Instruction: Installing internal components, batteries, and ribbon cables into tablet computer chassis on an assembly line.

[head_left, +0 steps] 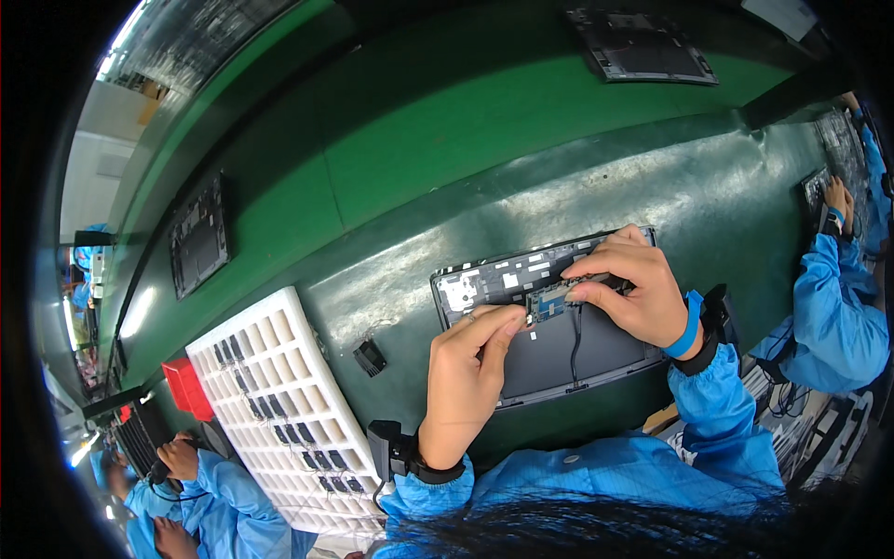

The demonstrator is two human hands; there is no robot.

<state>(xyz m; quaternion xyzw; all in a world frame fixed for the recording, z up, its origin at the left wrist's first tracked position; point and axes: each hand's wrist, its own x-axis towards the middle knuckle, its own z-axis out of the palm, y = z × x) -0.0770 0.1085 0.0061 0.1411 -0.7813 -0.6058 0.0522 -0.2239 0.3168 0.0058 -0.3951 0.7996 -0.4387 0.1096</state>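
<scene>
A small circuit board (551,304) with a blue patch is held over an open dark laptop case (535,368) lying on the bench in front of me. My left hand (468,377) pinches the board's left end between thumb and fingers. From the right, my right hand (641,291) grips its other end with thumb and forefinger. A black cable (575,347) runs down the case from beneath the board. Whether the board touches the case, I cannot tell.
To my left lies a white foam tray (312,377) with several small black parts, beside a red bin (189,389). A small black block (370,358) sits between tray and case. Other laptop cases (200,240) rest on the green surface beyond. Co-workers sit at both sides.
</scene>
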